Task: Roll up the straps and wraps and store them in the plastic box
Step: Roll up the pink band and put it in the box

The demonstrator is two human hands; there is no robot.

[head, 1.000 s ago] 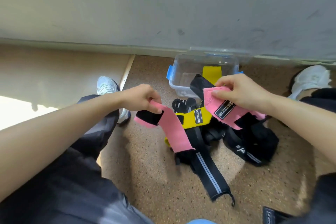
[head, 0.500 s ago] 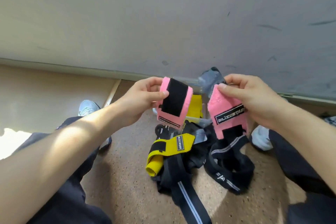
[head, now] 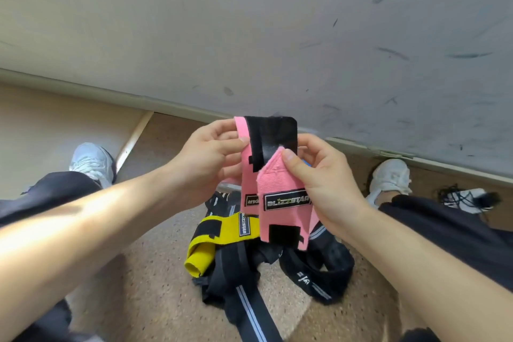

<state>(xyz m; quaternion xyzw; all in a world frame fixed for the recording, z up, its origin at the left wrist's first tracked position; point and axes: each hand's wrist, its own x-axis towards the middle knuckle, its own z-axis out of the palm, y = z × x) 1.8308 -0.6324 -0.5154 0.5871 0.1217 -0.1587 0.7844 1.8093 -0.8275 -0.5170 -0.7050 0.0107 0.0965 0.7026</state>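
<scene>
I hold two pink wrist wraps side by side in front of me, above the floor. My left hand point(head: 209, 159) pinches the left pink wrap point(head: 249, 175), whose black velcro end points up. My right hand point(head: 323, 175) grips the right pink wrap point(head: 280, 216) by its top edge; a black logo patch shows on it. Below them on the floor lies a yellow wrap point(head: 213, 236) partly rolled, tangled with several black straps point(head: 244, 286). The plastic box is hidden behind my hands and the wraps.
I sit on a speckled brown floor point(head: 144, 286) with legs spread, a white shoe at the left point(head: 91, 161) and another at the right point(head: 390, 178). A grey wall point(head: 249, 36) runs close ahead. A dark tangled object point(head: 469, 198) lies at the far right.
Both hands have lifted the pink wraps up from the pile and brought them together, overlapping. The view has tilted upward, so the plastic box no longer shows.
</scene>
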